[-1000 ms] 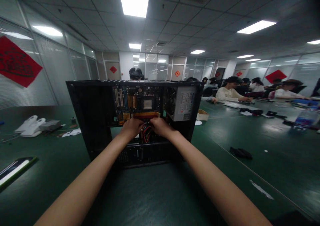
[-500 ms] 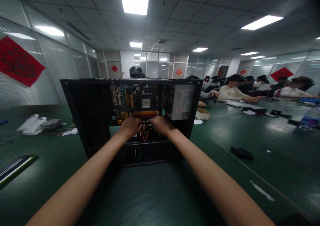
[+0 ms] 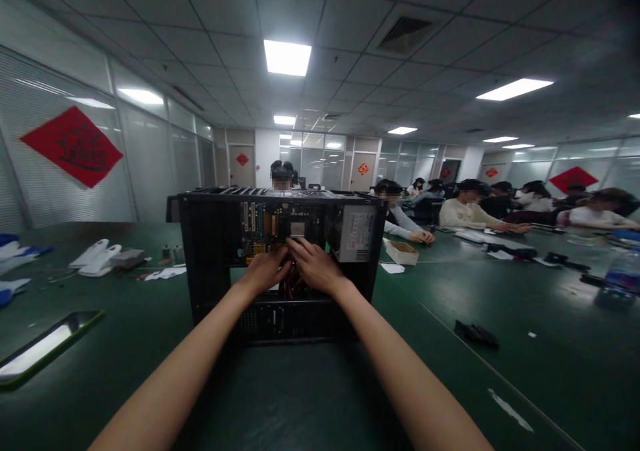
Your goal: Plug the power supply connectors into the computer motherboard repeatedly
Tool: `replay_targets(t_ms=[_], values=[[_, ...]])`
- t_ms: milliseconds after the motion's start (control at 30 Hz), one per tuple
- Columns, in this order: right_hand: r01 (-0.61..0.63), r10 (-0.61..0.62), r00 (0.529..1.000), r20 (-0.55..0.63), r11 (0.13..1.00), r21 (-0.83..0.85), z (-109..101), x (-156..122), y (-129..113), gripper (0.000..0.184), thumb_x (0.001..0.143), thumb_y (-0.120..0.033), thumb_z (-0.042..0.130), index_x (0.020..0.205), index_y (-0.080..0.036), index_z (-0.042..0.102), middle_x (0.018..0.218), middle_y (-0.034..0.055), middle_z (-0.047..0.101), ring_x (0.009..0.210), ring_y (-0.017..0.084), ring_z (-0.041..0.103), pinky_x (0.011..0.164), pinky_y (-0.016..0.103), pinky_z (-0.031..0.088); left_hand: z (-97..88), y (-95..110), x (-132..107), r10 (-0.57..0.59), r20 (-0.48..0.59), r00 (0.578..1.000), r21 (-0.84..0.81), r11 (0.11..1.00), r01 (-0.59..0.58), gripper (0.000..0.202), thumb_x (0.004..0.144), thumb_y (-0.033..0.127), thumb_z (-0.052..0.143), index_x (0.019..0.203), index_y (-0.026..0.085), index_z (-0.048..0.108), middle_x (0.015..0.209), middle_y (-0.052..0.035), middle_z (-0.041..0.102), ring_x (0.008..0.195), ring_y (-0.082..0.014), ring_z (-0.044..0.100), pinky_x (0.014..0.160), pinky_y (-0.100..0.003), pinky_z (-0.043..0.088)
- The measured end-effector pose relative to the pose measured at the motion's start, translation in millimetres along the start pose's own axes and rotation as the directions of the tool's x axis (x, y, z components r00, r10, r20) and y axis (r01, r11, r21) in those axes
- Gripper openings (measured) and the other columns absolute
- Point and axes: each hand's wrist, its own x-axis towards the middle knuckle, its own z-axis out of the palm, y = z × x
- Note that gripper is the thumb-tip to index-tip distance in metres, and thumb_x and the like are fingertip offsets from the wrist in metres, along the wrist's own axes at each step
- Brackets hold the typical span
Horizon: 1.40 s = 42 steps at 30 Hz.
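Observation:
A black computer case stands open towards me on the green table. Inside are the motherboard, a silver square on it, and at the right the power supply with its white label. My left hand is at the motherboard's lower edge, its fingers curled and their tips hidden behind my right hand. Stretched fingers of my right hand lie across the same spot, just below the silver square. Red and black cables hang beneath both hands. Whatever lies under the fingers is covered.
To the left are a phone-like device with a green edge, white plastic pieces and paper. On the right stand a small open box, a black crumpled item and a bottle. Several people sit along the tables.
The view has tilted up. My right hand has slid left and up, its fingers unfolding over the left fingertips. The orange-red bar seen between my hands earlier is now covered.

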Motion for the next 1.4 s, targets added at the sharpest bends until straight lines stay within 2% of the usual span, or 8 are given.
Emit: replay_targets(t_ms=[100, 233, 333, 667, 867, 1033, 1200, 1400], values=[[-0.128, 0.116, 0.982, 0.151, 0.989, 0.073, -2, 2, -2, 0.046, 0.095, -0.017, 0.043, 0.140, -0.009, 0.046, 0.147, 0.0169, 0.045, 0.136, 0.029, 0.037, 0.105, 0.042, 0.039, 4.0, -3, 1, 0.020, -0.009, 1.000, -0.036, 0.999, -0.020, 0.033, 0.098, 0.036, 0.040, 0.124, 0.022, 0.055, 0.120, -0.0090, 0.068, 0.106, -0.0256, 0.066, 0.085, -0.034, 0.050], [-0.394, 0.319, 0.849, 0.422, 0.914, 0.100, -1, 1, 0, 0.028, 0.097, -0.019, 0.040, 0.111, -0.012, 0.064, 0.112, 0.0145, 0.068, 0.104, 0.023, 0.063, 0.087, 0.032, 0.048, 9.2, -9, 3, -0.147, 0.090, 0.985, 0.012, 0.989, 0.147, 0.032, 0.096, 0.041, 0.043, 0.105, 0.027, 0.069, 0.095, -0.0062, 0.075, 0.092, -0.0257, 0.070, 0.077, -0.033, 0.050], [-0.445, 0.358, 0.814, 0.458, 0.891, 0.094, 1, -2, 3, 0.029, 0.098, -0.017, 0.038, 0.109, -0.013, 0.065, 0.107, 0.0144, 0.069, 0.100, 0.021, 0.065, 0.083, 0.030, 0.047, 11.0, -11, 5, -0.224, 0.144, 0.964, 0.041, 0.975, 0.221, 0.033, 0.093, 0.045, 0.047, 0.103, 0.027, 0.073, 0.094, -0.0084, 0.075, 0.091, -0.0277, 0.070, 0.073, -0.033, 0.049], [-0.504, 0.398, 0.767, 0.504, 0.859, 0.088, 5, 1, 2, 0.030, 0.094, -0.018, 0.043, 0.107, -0.016, 0.070, 0.107, 0.0152, 0.070, 0.100, 0.025, 0.067, 0.081, 0.032, 0.048, 21.4, -11, 15, -0.206, 0.174, 0.963, 0.036, 0.979, 0.203, 0.030, 0.093, 0.042, 0.049, 0.099, 0.027, 0.075, 0.096, -0.0088, 0.076, 0.091, -0.0280, 0.070, 0.071, -0.033, 0.049], [-0.521, 0.421, 0.777, 0.467, 0.848, 0.102, -17, -1, -2, 0.028, 0.099, -0.023, 0.040, 0.109, -0.017, 0.066, 0.108, 0.0122, 0.070, 0.101, 0.020, 0.067, 0.080, 0.027, 0.047, 1.8, -10, 4, -0.222, 0.170, 0.960, -0.079, 0.968, 0.237, 0.031, 0.093, 0.040, 0.048, 0.100, 0.025, 0.075, 0.098, -0.0084, 0.076, 0.095, -0.0266, 0.070, 0.076, -0.032, 0.049], [-0.446, 0.400, 0.842, 0.362, 0.894, 0.049, -47, -51, -18, 0.035, 0.103, -0.039, 0.035, 0.106, -0.017, 0.062, 0.095, 0.0093, 0.071, 0.082, 0.021, 0.069, 0.068, 0.028, 0.045, -17.0, 2, -56, -0.166, 0.078, 0.983, -0.350, 0.919, 0.183, 0.044, 0.098, 0.044, 0.037, 0.092, 0.022, 0.075, 0.097, -0.0066, 0.076, 0.092, -0.0238, 0.069, 0.078, -0.031, 0.047], [-0.307, 0.326, 0.889, 0.321, 0.945, -0.110, -48, -102, -37, 0.021, 0.098, -0.025, 0.046, 0.093, -0.015, 0.064, 0.084, 0.0107, 0.068, 0.078, 0.023, 0.065, 0.071, 0.034, 0.042, -7.1, 33, -100, -0.359, -0.104, 0.928, -0.158, 0.927, 0.341, 0.043, 0.095, 0.049, 0.041, 0.087, 0.027, 0.077, 0.094, -0.0037, 0.076, 0.089, -0.0242, 0.066, 0.083, -0.037, 0.042], [-0.417, 0.455, 0.836, 0.307, 0.890, -0.183, -45, -99, -51, 0.017, 0.096, -0.020, 0.049, 0.103, -0.016, 0.064, 0.089, 0.0111, 0.066, 0.083, 0.025, 0.062, 0.074, 0.036, 0.041, 7.7, 46, -88, -0.523, -0.227, 0.821, -0.074, 0.850, 0.521, 0.049, 0.096, 0.047, 0.038, 0.076, 0.026, 0.079, 0.078, -0.0069, 0.073, 0.080, -0.0243, 0.064, 0.083, -0.038, 0.039]])
